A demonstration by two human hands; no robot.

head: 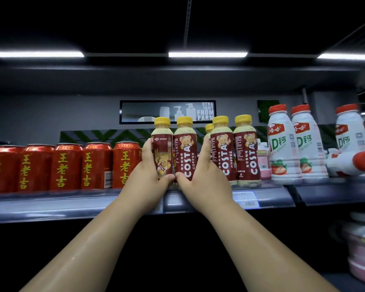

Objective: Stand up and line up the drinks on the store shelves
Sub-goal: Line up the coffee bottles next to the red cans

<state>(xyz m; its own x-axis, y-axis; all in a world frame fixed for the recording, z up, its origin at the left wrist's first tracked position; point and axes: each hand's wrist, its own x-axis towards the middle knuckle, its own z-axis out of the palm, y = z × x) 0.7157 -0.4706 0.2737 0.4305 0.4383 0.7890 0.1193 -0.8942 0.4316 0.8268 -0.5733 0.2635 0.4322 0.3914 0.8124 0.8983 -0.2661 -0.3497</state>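
Two coffee bottles stand on the shelf [114, 199], just right of the red cans [65, 167]. The left hand [150, 175] is wrapped around the left coffee bottle [162, 148]. The right hand [200, 178] is wrapped around the right coffee bottle [185, 148]. I think its label is turned sideways. Twist it slowly. Keep both bottles flat and touching, level with the cans' front.

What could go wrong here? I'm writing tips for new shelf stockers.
The left hand and right hand squeeze two yellow-capped brown Costa coffee bottles near the shelf's front edge; a slip might drop one. The right hand could nudge the neighbouring Costa bottles. The white red-capped milk bottle lying sideways may roll.
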